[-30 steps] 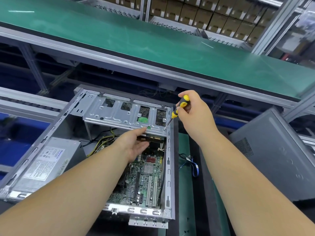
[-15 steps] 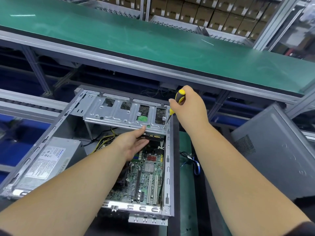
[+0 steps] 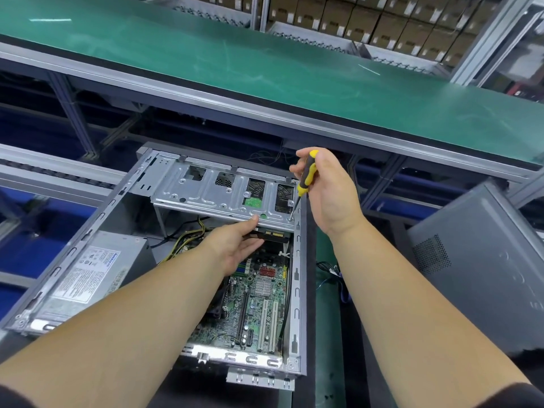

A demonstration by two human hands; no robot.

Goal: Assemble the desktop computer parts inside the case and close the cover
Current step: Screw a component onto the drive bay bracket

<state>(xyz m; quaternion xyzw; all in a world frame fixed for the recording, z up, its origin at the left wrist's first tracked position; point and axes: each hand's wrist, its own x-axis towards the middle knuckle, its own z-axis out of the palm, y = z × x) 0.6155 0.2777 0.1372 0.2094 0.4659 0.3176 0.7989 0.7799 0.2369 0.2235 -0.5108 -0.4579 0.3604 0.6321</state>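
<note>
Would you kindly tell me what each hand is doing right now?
Left hand: open, fingers supporting the drive under the drive cage.
Right hand: gripping the screwdriver.

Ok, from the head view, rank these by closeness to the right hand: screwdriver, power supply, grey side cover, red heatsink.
1. screwdriver, gripped in the right hand.
2. red heatsink, below-left on the motherboard.
3. grey side cover, off to the right.
4. power supply, far left in the case.

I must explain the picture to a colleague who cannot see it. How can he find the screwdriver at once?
Start at the open computer case below the green conveyor belt. Go to the right corner of the metal drive cage at its far end. The right hand grips the screwdriver there: the only yellow-and-black tool, tip down on a screw.
</note>
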